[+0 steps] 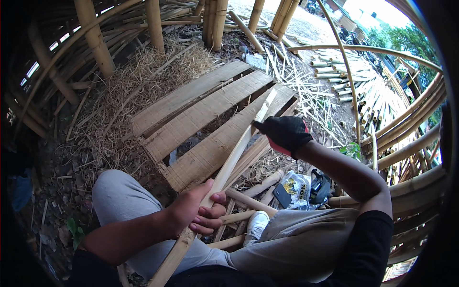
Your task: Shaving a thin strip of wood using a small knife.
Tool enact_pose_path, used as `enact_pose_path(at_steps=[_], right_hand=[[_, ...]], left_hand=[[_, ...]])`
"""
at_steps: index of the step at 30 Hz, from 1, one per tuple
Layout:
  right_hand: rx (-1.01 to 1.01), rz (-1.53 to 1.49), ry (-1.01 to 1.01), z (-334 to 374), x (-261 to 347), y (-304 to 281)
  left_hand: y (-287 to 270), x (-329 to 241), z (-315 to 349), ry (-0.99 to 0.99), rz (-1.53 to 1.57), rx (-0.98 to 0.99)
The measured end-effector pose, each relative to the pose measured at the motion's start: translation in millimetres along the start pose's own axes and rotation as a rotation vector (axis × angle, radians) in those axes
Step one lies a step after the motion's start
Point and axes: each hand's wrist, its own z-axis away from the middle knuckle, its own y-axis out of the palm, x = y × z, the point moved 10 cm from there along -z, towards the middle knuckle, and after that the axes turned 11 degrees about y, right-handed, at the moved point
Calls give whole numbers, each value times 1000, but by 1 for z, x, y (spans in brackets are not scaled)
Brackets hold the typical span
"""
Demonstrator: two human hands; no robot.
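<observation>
A long pale bamboo strip (pixel 234 155) slants from beside my lap up over a low slatted wooden platform (pixel 201 112). Bare-skinned, my left hand (pixel 203 210) is closed around the strip's lower part, above my bent legs. My right hand (pixel 287 134) wears a black and red glove and is closed against the strip's upper part. A pale, bright sliver shows by its thumb; I cannot tell whether it is a blade or part of the strip. Whatever the gloved fingers enclose is hidden. The strip's far end lies over the platform's right-hand boards.
Dry shavings (pixel 114 110) heap left of the platform. Near my shoe (pixel 258 225) lie bamboo pieces (pixel 246 198), a dark phone (pixel 282 196) and a clear plastic bag (pixel 296 186). Bamboo posts (pixel 154 26) stand behind; cut poles (pixel 342 81) are stacked at far right.
</observation>
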Motion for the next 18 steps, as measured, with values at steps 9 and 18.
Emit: enact_pose_path(at_steps=[9,18], right_hand=[[54,272,-83,-14,-71,11],[-90,240,-41,-22,-63,-6]], left_hand=[[11,7,2,-25,-65,-20],[6,3,10,-8,-68,-26]])
